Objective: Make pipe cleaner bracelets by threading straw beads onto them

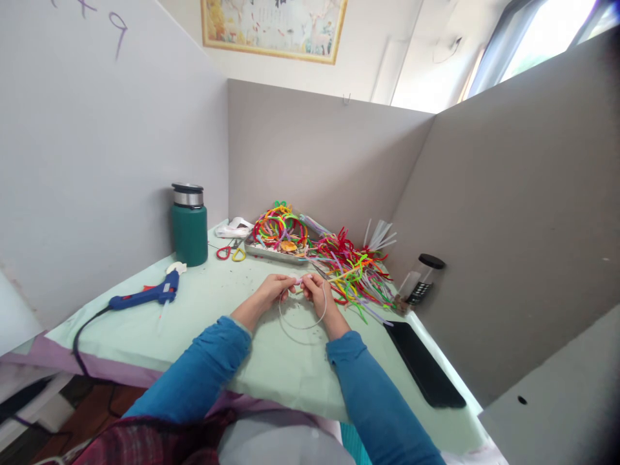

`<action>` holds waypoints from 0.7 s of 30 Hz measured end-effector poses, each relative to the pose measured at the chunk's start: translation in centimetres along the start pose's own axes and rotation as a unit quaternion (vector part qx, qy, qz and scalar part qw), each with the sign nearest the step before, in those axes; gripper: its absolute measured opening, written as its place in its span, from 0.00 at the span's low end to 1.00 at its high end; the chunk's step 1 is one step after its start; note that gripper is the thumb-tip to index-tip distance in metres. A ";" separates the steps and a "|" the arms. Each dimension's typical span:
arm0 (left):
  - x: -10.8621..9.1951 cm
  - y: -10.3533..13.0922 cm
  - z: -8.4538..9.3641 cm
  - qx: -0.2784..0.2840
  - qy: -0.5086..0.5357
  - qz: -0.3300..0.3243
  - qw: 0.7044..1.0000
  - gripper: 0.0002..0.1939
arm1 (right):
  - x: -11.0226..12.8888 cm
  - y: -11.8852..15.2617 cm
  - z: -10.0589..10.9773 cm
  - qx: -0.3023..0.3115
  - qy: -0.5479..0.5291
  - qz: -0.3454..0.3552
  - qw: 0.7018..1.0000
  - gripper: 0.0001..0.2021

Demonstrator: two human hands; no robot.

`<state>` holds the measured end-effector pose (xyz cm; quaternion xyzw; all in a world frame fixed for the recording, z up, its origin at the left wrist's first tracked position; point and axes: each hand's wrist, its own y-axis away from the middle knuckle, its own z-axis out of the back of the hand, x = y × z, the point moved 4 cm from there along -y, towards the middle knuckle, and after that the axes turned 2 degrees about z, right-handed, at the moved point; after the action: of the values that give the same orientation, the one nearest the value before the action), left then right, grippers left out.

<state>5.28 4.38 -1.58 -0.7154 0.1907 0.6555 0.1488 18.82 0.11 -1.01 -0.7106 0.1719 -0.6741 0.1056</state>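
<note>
My left hand (272,290) and my right hand (317,290) meet above the middle of the table, fingertips pinched close together. Between them is a thin whitish loop (305,327), which hangs below the fingers over the green table cover. Both hands grip this loop near its top. A small pale pink piece shows at the fingertips, too small to make out. Just behind my right hand lies a heap of colourful fuzzy sticks (346,258).
A metal tray (276,254) holds colourful rings. A green bottle (189,232) and blue glue gun (145,296) stand and lie left, scissors (231,252) behind. Rightward are a clear jar (420,284) and black phone-like slab (423,365). Grey partitions (320,155) surround the table.
</note>
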 end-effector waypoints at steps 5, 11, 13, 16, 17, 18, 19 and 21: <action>-0.2 0.3 -0.1 0.013 0.033 0.026 0.999 0.15 | 0.4 0.2 -0.2 0.014 -0.002 0.004 1.000 0.13; -0.6 0.6 -0.2 0.021 0.058 0.041 0.997 0.11 | 0.5 0.4 -0.4 0.028 0.000 0.009 1.000 0.13; -0.6 0.6 -0.2 0.019 0.059 0.037 0.997 0.10 | 0.3 0.3 -0.3 0.024 0.002 0.007 1.000 0.13; -0.5 0.5 -0.2 0.014 0.055 0.023 0.998 0.11 | 0.0 0.1 -0.1 0.016 -0.001 0.011 1.000 0.14; -0.4 0.4 -0.2 0.011 0.050 0.019 0.999 0.12 | -0.1 0.1 0.0 0.013 -0.003 0.012 1.000 0.14; -0.3 0.3 -0.2 0.009 0.043 0.016 0.999 0.13 | -0.2 0.0 0.0 0.009 -0.005 0.012 1.000 0.14; -0.2 0.2 -0.1 0.006 0.035 0.013 0.999 0.15 | -0.2 0.0 0.1 0.005 -0.006 0.011 1.000 0.14; 0.0 0.0 0.0 0.003 0.021 0.010 1.000 0.17 | -0.3 -0.1 0.2 -0.005 -0.007 0.003 1.000 0.13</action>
<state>5.29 4.37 -1.57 -0.7269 0.2027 0.6409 0.1403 18.97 0.32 -1.26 -0.7152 0.1769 -0.6679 0.1055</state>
